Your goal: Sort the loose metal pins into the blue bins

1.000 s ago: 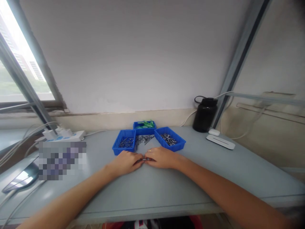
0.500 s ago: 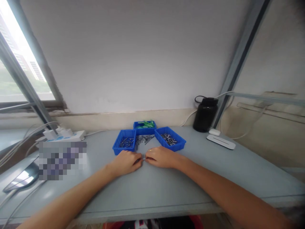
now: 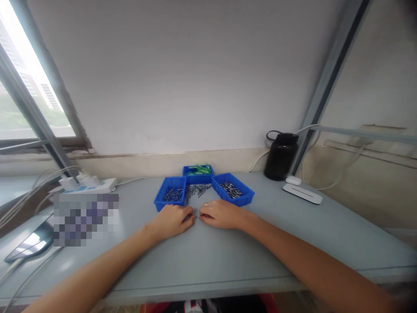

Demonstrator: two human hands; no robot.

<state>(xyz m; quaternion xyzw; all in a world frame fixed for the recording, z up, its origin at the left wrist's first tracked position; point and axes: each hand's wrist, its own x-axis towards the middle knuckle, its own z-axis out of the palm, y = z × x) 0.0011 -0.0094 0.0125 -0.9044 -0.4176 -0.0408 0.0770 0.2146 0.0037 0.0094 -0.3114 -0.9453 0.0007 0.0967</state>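
My left hand (image 3: pixel 176 221) and my right hand (image 3: pixel 219 214) meet near the middle of the table, thumbs and fingertips pinched. Between them runs a thin, light-coloured rod-like piece (image 3: pixel 197 216); its ends are hidden in my fingers, and it is too small to name. Just beyond my left hand stands a blue bin (image 3: pixel 160 193) with dark metal pins in it. Behind my right hand, another blue bin (image 3: pixel 243 199) holds shiny metal pins. A loose pile of dark pins (image 3: pixel 198 190) lies between the bins. Green pieces (image 3: pixel 199 169) fill a third blue bin (image 3: pixel 197 178) at the back.
A black bottle (image 3: pixel 280 157) stands at the back right, with a white flat device (image 3: pixel 302 194) and a small white case (image 3: pixel 293 180) beside it. To the left are a power strip (image 3: pixel 107 186) with plugs and cables, and a shiny dark object (image 3: pixel 34 241).
Both hands stay in nearly the same place, still pinched together. The fingers have shifted very slightly around the thin piece. Bins and table items have not moved.
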